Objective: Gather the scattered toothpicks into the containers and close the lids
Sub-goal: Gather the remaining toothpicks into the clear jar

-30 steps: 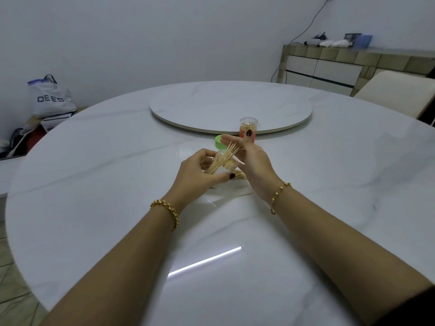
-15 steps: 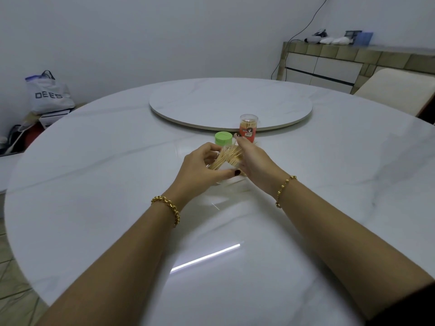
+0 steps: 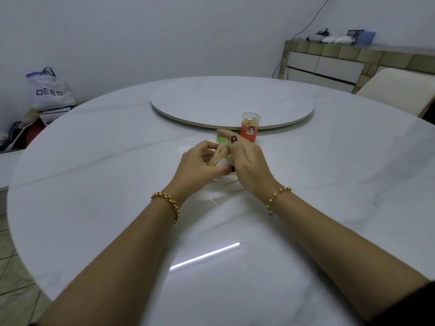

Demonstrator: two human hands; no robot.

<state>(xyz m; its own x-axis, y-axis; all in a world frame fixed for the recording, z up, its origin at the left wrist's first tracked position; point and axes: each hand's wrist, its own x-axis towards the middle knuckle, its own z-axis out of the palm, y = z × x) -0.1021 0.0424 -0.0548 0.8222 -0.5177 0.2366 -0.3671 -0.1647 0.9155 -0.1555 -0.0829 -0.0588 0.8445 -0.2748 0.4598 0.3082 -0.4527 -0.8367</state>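
Observation:
My left hand (image 3: pixel 196 164) curls around a bundle of toothpicks (image 3: pixel 219 156), which seems to stand in a clear container that the fingers mostly hide. My right hand (image 3: pixel 247 165) is at the bundle's right side, fingers bent against the toothpicks, one dark-nailed fingertip raised. A green lid (image 3: pixel 221 138) lies on the table just behind the hands. An orange-labelled container (image 3: pixel 250 128) full of toothpicks, with its clear lid on, stands behind and to the right. A few loose toothpicks (image 3: pixel 231 182) lie on the table under my right hand.
The round white marble table (image 3: pixel 94 161) carries a raised turntable (image 3: pixel 231 100) at its centre. A chair back (image 3: pixel 397 90) stands at the far right before a sideboard (image 3: pixel 341 64). A bag (image 3: pixel 48 90) sits on the floor at left.
My right hand has shifted back over the bundle and now hides part of the green lid. My left hand keeps its hold on the toothpicks.

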